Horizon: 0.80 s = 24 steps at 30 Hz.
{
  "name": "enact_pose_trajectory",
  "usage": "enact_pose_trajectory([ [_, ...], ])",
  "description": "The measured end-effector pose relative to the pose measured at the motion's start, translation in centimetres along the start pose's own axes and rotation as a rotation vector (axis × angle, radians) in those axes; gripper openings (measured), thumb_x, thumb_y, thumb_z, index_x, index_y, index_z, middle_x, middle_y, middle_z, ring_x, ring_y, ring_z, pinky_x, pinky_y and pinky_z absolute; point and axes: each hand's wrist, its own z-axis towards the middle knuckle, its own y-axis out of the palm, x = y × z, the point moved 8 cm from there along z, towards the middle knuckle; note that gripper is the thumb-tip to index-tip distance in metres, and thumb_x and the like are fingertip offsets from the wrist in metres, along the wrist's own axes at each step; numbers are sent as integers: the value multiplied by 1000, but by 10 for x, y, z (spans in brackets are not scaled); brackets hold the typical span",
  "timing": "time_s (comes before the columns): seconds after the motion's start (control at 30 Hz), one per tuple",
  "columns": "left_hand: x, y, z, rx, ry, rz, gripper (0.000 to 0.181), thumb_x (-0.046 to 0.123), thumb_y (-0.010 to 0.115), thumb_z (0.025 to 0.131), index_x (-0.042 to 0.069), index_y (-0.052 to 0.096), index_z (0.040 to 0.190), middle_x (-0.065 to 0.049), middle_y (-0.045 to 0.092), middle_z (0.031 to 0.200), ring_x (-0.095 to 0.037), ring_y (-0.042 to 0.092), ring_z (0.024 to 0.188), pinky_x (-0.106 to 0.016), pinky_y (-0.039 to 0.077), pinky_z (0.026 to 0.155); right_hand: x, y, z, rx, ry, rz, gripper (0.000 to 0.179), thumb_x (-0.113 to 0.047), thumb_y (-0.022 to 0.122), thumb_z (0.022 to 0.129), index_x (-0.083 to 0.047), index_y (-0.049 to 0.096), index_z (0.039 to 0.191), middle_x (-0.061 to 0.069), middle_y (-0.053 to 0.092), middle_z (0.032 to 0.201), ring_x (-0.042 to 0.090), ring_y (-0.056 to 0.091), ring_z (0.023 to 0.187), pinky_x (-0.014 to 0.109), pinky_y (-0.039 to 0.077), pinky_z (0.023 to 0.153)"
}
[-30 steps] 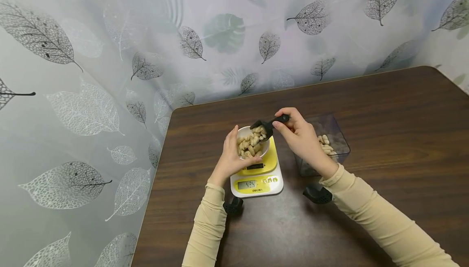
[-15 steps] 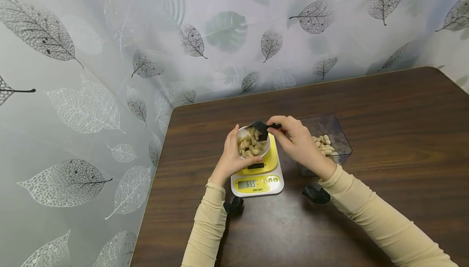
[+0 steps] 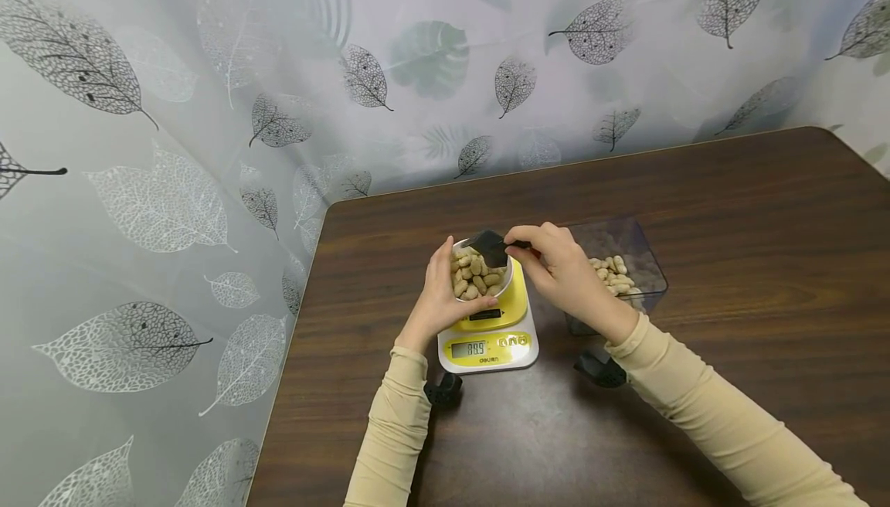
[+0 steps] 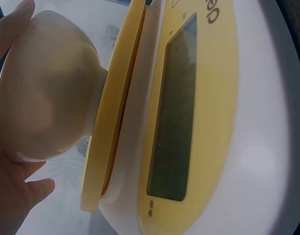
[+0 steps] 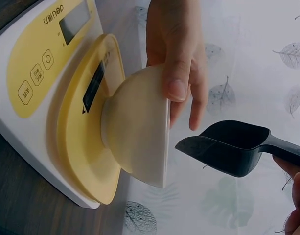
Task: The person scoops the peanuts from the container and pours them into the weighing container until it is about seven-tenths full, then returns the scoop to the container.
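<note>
A white bowl (image 3: pixel 511 278) of unshelled peanuts (image 3: pixel 477 275) stands on the yellow platform of a kitchen scale (image 3: pixel 523 349). My left hand (image 3: pixel 441 294) holds the bowl from the left, thumb at the near rim and fingers along the far side. In my right hand (image 3: pixel 562 269) the handle of a black scoop (image 3: pixel 490 247) is pinched between thumb and fingers. The scoop is tipped over the bowl's far right rim. Seen from the right wrist, the black scoop (image 5: pixel 233 147) is apart from the rim and no peanuts show in it.
Right of the scale, partly behind my right forearm, a clear plastic bin (image 3: pixel 643 260) holds more peanuts (image 3: pixel 616 273). Black wrist-worn pieces lie under both wrists. The wooden table (image 3: pixel 751 260) reaches far to the right; leaf-patterned walls (image 3: pixel 431 120) border its back and left.
My right hand has moved slightly left and tipped the scoop over; the peanuts in it have gone into the bowl. The scale's digits have risen. The left hand stays on the bowl.
</note>
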Motion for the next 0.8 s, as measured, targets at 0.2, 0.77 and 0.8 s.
enact_pose_trajectory([
  [0.2,0,0,0,5,-3,-1,116,43,80,70,27,-2,151,-10,10,155,-30,16,142,-56,29,108,3,-2,-2,4,47,5,18,1,68,81,-5,62,97,3,52,70,10,39,64,31,34,69],
  [0.77,33,-12,9,38,85,19,114,48,78,69,32,0,150,-5,10,156,-24,18,143,-54,29,109,21,-39,-4,130,297,129,31,-2,62,87,-6,53,116,0,56,72,2,35,47,19,28,41],
  [0.8,37,-11,10,36,92,19,114,48,78,69,33,0,150,-5,10,156,-24,18,143,-54,29,109,22,-44,-6,156,312,147,31,-1,62,87,-5,53,117,-1,57,73,1,37,48,19,28,41],
])
